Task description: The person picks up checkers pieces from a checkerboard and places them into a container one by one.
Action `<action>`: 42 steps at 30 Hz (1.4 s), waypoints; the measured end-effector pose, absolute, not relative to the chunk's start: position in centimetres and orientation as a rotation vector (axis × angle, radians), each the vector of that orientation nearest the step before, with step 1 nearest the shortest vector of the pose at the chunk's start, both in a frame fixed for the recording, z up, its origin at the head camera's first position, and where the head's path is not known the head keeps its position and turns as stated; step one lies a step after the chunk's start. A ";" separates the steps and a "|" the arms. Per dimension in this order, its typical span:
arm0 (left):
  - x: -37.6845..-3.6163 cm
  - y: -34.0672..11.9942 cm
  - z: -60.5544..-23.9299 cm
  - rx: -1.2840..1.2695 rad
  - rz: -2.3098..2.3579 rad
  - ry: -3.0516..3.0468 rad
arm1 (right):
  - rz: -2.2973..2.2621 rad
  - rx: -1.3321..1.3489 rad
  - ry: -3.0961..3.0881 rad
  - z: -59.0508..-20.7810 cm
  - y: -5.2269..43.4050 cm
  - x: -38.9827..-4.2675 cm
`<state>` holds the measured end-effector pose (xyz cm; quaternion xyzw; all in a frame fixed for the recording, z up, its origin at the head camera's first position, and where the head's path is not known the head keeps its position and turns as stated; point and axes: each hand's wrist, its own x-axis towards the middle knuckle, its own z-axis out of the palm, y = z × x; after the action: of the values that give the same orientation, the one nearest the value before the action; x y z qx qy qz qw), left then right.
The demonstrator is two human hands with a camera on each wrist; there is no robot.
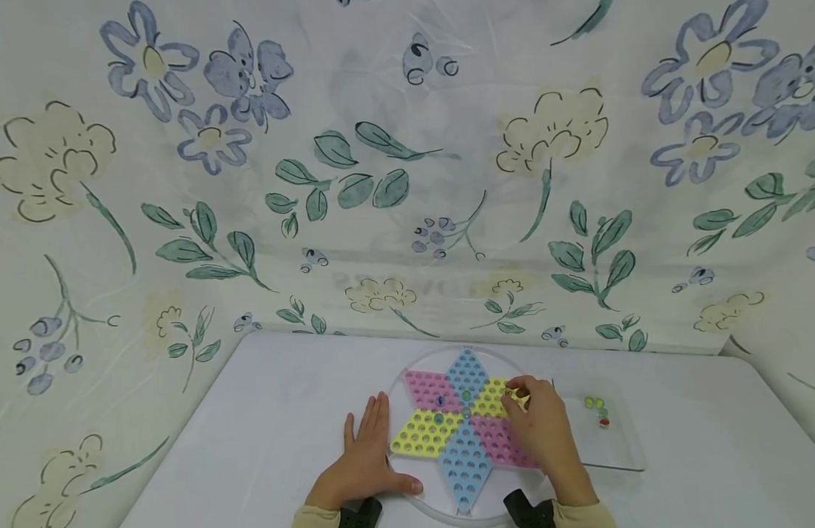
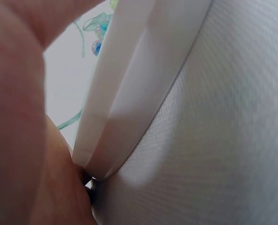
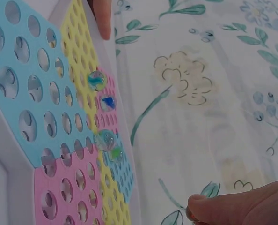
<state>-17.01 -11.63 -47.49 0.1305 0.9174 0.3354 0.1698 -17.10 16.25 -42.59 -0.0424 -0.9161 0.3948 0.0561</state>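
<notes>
Two hands work at a round star board [image 1: 417, 469] lying near the front edge of a white table [image 1: 249, 411]: the left hand [image 1: 367, 458] lies flat with straight fingers beside the board's left rim, while the right hand [image 1: 542, 425] hovers over the yellow point, fingertips pinched together on something too small to make out, and a clear tray [image 1: 621, 455] with marbles [image 1: 598, 409] sits just to its right. Left wrist view shows only the board's white rim [image 2: 129, 93] against the palm. Right wrist view shows four marbles [image 3: 105, 139] seated in holes near the board's centre, and pinched fingertips [image 3: 200, 213].
</notes>
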 end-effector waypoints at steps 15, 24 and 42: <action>-17.1 -11.7 -47.3 0.393 0.946 2.613 | 1.165 -0.192 -2.795 -42.6 17.4 -17.0; -17.1 -11.6 -47.2 0.398 0.953 2.610 | 1.173 -0.161 -2.760 -42.4 18.1 -16.6; -16.9 -11.5 -47.2 0.359 0.936 2.617 | 1.165 -0.157 -2.691 -43.3 19.2 -16.7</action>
<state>-16.91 -11.51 -47.23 0.1264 0.9205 0.3291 0.1687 -16.74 19.17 -43.34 -0.0530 -0.9115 0.3948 0.1023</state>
